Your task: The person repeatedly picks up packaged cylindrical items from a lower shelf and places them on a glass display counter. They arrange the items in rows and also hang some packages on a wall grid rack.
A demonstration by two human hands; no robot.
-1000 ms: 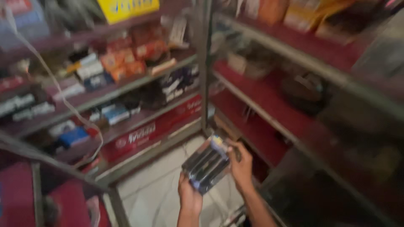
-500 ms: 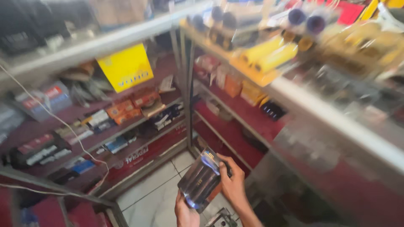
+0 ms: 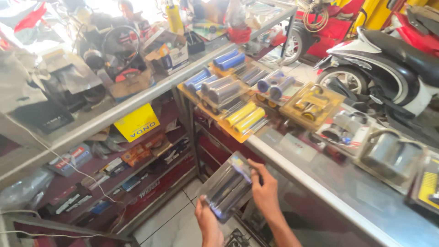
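Both hands grip a clear blister pack (image 3: 227, 187) of dark grips below the counter (image 3: 320, 183): left hand (image 3: 208, 224) at the bottom corner, right hand (image 3: 264, 190) on the side. Similar glossy packs (image 3: 238, 98) crowd the glass counter; a scooter (image 3: 388, 59) is parked beyond.

A glass-topped counter (image 3: 320, 183) runs in an L through a crowded shop, with red-lined shelves (image 3: 137, 183) beneath it and a white tiled floor (image 3: 169, 224) at its foot. Beyond it stands a white and black scooter (image 3: 388, 59). Bright daylight washes out the upper left, perhaps from an open shopfront.
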